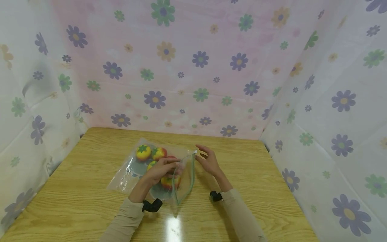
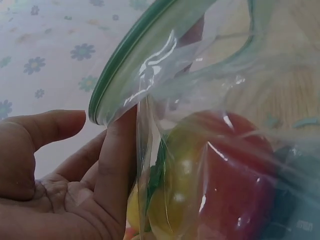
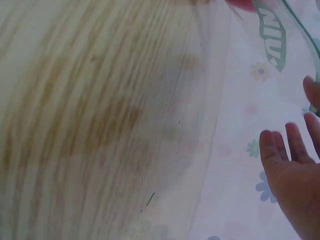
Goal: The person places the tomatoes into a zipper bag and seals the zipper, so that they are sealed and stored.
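Note:
A clear zip bag (image 1: 122, 174) with a green zip strip (image 1: 192, 174) lies on the table, its mouth spread apart. Several round yellow-and-red fruits (image 1: 143, 153) with green leafy tops are inside. My left hand (image 1: 161, 170) lies over the bag near its mouth; in the left wrist view its fingers (image 2: 115, 170) extend against the plastic, thumb apart from them, close to the zip strip. The bag's far corner, with a small white tab (image 1: 195, 152), sits at my right hand's (image 1: 209, 163) thumb and forefinger, which pinch it. The other right fingers are spread in the right wrist view.
The wooden table (image 1: 248, 168) extends on both sides of the bag. Flower-patterned sheets (image 1: 181, 84) stand behind it and along both sides. A black wrist mount (image 1: 152, 205) is on the left wrist, another (image 1: 215, 196) on the right.

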